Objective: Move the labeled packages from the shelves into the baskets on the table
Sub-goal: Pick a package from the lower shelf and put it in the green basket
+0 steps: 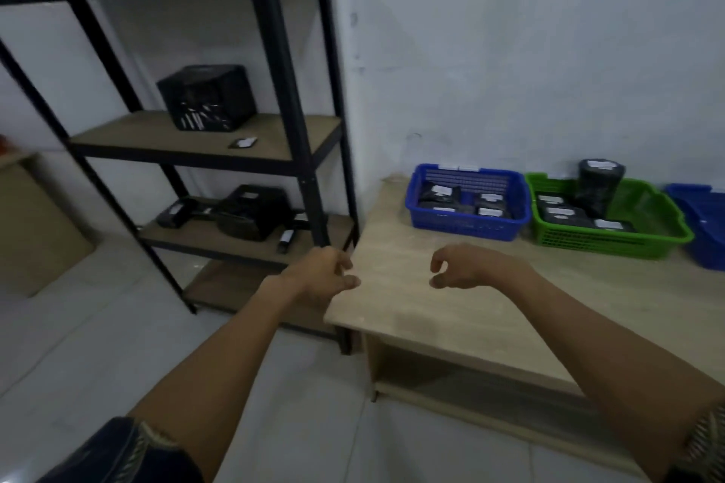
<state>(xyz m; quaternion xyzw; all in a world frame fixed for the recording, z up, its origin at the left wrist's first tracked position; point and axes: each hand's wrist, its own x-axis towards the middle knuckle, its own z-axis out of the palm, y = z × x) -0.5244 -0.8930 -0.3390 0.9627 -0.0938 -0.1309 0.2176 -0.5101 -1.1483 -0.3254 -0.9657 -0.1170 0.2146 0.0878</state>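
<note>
while both hands hang empty over the near tabletop (451, 329) corner, left hand (319, 276) loosely curled with nothing in it, right hand (459, 267) half-curled, fingers apart, also holding nothing. labeled packages remain on the black shelving (298, 98): a boxy black package (208, 96) and a small flat packet (243, 142) on the middle shelf, a cluster of black packages (243, 214) on the lower shelf. blue basket (467, 200) and green basket (606, 214) sit at the tabletop's back, each already carrying packages; a tall wrapped one (598, 188) stands upright in the green basket, and another blue basket (702, 223) is cut off at the right edge. risks, my guess: the shelf upright stands close to the left hand and could snag a reach; the lower pile looks tangled, so pulling one may drag others off; the tall package could tip if bumped. labels too blurred to read, so sorting by basket could go wrong.
</note>
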